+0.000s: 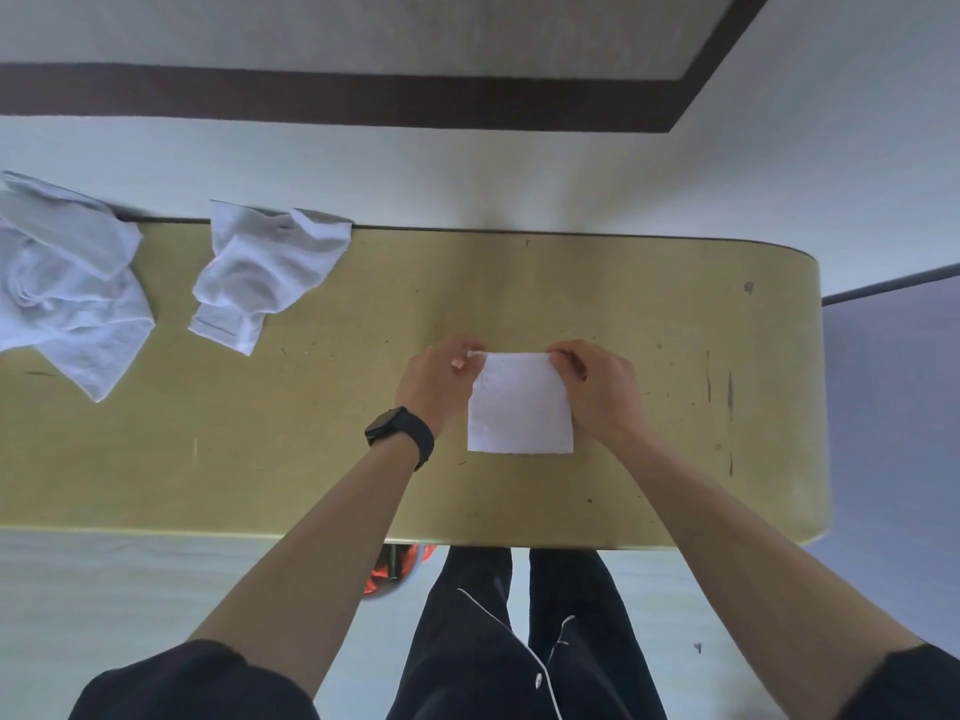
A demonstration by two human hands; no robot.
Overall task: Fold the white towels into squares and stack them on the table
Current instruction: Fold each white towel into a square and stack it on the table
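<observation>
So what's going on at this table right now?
A person is folding a white towel on the table. It lies flat as a small square, and the left hand and right hand each pinch one of its far corners. Two crumpled towels sit at the table's far left, not yet folded. No stack shows yet.

On the yellow table (649,314), a folded white towel (519,407) lies square. The left hand (439,379) and right hand (597,387) pinch its far corners. Two crumpled towels (265,272) lie at the far left.
</observation>
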